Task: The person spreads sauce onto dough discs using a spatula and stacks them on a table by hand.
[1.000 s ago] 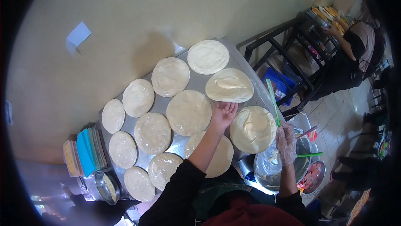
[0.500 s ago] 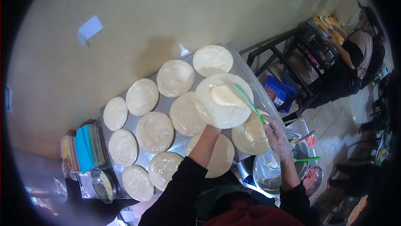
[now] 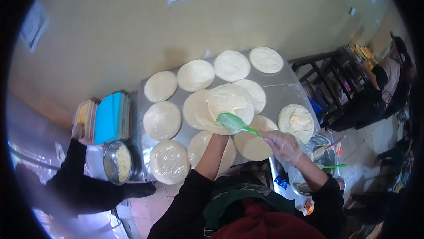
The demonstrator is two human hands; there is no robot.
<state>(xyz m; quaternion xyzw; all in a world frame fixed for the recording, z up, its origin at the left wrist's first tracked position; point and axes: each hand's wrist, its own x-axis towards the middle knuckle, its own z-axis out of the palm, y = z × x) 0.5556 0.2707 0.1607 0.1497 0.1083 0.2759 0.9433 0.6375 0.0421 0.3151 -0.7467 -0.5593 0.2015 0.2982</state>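
My left hand (image 3: 220,139) is mostly hidden beneath a round flat dough sheet (image 3: 236,99), which it holds up above the table. Pale cream is spread over the top of this sheet. In my right hand (image 3: 282,145), which wears a clear plastic glove, the fingers are closed round the handle of a green spatula (image 3: 231,122). The spatula's wide blade touches the near edge of the held sheet. Below and around it, several more dough sheets (image 3: 162,120) lie on the metal table (image 3: 282,89). One sheet at the right (image 3: 296,123) carries a thick heap of cream.
Near my right forearm stands a metal bowl (image 3: 321,145) with another green-handled tool (image 3: 332,166). At the left are a bowl of pale shreds (image 3: 118,163), stacked containers with a blue lid (image 3: 107,117), and a person's dark sleeve (image 3: 73,166). Another person (image 3: 380,86) works at far right.
The cream lump on the held sheet is now spread thin. My spatula has moved to the sheet's near edge, and the sheet sits lower and further left over the table. The view has shifted.
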